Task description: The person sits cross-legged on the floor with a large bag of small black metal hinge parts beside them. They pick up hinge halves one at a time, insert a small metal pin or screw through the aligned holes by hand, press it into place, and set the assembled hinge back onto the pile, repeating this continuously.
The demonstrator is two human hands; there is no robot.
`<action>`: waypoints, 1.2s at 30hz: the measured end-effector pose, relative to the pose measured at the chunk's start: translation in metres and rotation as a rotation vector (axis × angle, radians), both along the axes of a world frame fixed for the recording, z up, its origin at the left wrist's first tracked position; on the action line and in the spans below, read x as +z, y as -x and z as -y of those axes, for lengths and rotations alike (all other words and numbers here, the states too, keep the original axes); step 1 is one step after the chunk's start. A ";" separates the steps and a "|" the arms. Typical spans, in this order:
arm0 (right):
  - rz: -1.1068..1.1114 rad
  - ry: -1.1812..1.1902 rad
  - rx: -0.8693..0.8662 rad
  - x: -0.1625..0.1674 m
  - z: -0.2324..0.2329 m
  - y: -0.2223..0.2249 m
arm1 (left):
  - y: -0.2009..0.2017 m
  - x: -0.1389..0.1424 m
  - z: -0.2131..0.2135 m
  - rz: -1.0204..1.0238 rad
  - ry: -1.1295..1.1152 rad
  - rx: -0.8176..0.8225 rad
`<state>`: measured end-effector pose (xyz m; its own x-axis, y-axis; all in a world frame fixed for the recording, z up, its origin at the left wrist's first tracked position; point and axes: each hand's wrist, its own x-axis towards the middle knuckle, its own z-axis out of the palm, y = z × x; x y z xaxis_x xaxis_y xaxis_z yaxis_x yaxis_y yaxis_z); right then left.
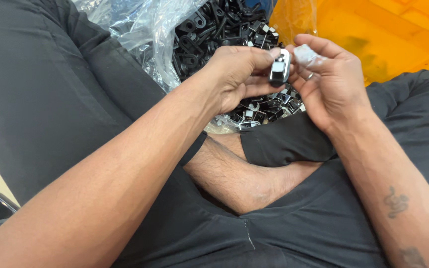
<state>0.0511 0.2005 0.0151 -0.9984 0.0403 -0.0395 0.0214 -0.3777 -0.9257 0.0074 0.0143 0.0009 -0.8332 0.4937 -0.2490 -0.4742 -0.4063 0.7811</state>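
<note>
A seated person's two bare hands meet above a heap of small parts, seen from a head-worn camera looking down over crossed legs in dark clothing. The left hand [234, 74] grips a small shiny metal clip [279, 67] with a dark underside, thumb and fingertips closed around it so that it stands nearly upright between the two hands. The right hand [331, 82], a ring on one finger, pinches a small whitish piece [306, 55] between thumb and forefinger, just beside the clip's upper end; whether the two pieces touch cannot be told. Directly beneath and beyond both hands lies a pile of black and silver parts [269, 106], spreading away past the left hand's knuckles into a crumpled clear plastic bag [140, 30] that opens on the far side of that hand. Beyond the right hand sits an orange plastic crate [388, 30], partly veiled by a clear film. A bare ankle [234, 173] rests below the hands, nearer the camera, and tattoos mark the right forearm [395, 201].
</note>
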 end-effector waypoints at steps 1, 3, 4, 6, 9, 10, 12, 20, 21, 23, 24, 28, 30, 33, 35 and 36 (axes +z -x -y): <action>0.019 0.013 -0.004 0.001 0.000 -0.001 | 0.001 -0.001 0.001 -0.003 -0.035 0.024; 0.006 -0.010 0.046 0.001 0.001 -0.004 | 0.002 -0.004 0.001 -0.012 -0.020 0.072; 0.000 -0.022 0.071 0.001 0.002 -0.005 | 0.003 -0.005 0.000 -0.016 -0.014 0.096; -0.006 -0.017 0.077 -0.002 0.005 -0.005 | 0.002 -0.008 -0.002 -0.038 0.005 0.119; -0.002 -0.055 0.056 -0.003 0.009 -0.004 | 0.003 -0.010 -0.002 -0.066 -0.020 0.075; 0.003 -0.077 0.044 -0.003 0.009 -0.004 | 0.004 -0.010 -0.001 -0.073 -0.038 0.046; -0.010 -0.102 -0.002 -0.001 0.009 -0.005 | 0.006 -0.010 -0.002 -0.079 -0.024 0.059; -0.004 -0.104 0.050 -0.001 0.007 0.001 | 0.000 -0.010 -0.003 -0.029 0.010 0.079; -0.014 -0.139 0.031 -0.001 0.007 0.003 | -0.001 -0.009 -0.003 -0.035 0.042 0.083; -0.029 -0.193 0.002 -0.002 0.007 0.005 | -0.001 -0.008 -0.002 -0.056 0.089 0.093; -0.032 -0.214 -0.009 -0.001 0.006 0.005 | 0.000 -0.008 -0.002 -0.068 0.104 0.098; -0.026 -0.222 0.029 0.006 0.000 0.008 | 0.002 -0.006 -0.004 -0.081 0.126 0.097; -0.068 -0.372 0.059 0.007 0.000 0.011 | 0.002 -0.006 -0.004 -0.105 0.225 0.089; -0.112 -0.475 0.063 0.004 0.002 0.017 | 0.005 -0.006 -0.002 -0.129 0.314 0.071; -0.104 -0.447 0.069 0.001 0.002 0.018 | 0.007 -0.004 0.000 -0.131 0.342 0.053; -0.082 -0.406 0.079 0.000 0.001 0.017 | 0.007 -0.004 0.000 -0.123 0.351 0.039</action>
<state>0.0339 0.1995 0.0151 -0.9982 -0.0407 0.0439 -0.0447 0.0177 -0.9988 0.0005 0.0141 -0.0031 -0.8840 0.3633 -0.2940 -0.3572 -0.1194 0.9264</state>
